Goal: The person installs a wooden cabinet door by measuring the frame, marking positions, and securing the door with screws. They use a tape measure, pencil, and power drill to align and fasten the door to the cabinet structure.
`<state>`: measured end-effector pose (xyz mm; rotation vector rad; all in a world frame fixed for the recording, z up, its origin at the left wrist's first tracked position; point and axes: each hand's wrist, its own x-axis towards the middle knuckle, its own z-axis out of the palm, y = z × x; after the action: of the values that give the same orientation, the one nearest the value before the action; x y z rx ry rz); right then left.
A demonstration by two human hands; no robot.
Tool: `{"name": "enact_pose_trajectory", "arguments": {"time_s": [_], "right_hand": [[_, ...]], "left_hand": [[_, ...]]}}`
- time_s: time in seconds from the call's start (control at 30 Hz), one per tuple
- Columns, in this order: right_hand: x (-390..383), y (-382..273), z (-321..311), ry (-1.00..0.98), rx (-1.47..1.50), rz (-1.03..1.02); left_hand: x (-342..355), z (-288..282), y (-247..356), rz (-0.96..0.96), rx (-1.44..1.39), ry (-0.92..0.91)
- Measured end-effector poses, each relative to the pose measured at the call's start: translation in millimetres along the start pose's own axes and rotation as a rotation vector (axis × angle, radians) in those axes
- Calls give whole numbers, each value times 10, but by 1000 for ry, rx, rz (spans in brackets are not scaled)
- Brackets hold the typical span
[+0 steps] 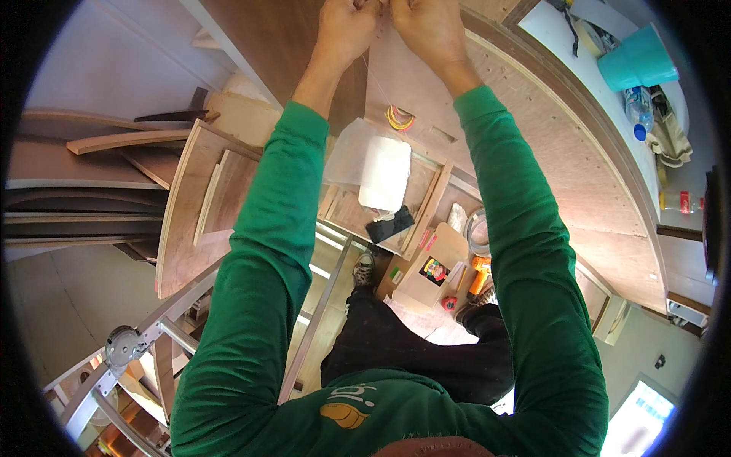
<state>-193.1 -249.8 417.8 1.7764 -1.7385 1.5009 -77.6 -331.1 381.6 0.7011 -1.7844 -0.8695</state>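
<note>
Left hand (343, 34) and right hand (428, 34) nearly meet over the pale wooden panel (434, 107), fingers curled; what either grip holds I cannot tell (fingertips are cropped); steady, even pressure suits, clear of the yellow-red coil (399, 123)

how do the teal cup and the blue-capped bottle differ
The teal cup is opaque, while the bottle is clear. The cup looks wider, the bottle slimmer. The cup has a plain tapered body, whereas the bottle ends in a blue cap. Both are on the white surface at the person's right.
</note>
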Motion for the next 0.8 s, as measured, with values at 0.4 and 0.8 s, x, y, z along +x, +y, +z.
{"name": "enact_pose_trajectory", "arguments": {"time_s": [0.4,0.8], "right_hand": [[19,26,-9,-48,-1,-11],[33,-7,-116,-142,73,60]], "left_hand": [[-36,53,15,86,-172,77],[-22,-57,155,345,153,67]]}}
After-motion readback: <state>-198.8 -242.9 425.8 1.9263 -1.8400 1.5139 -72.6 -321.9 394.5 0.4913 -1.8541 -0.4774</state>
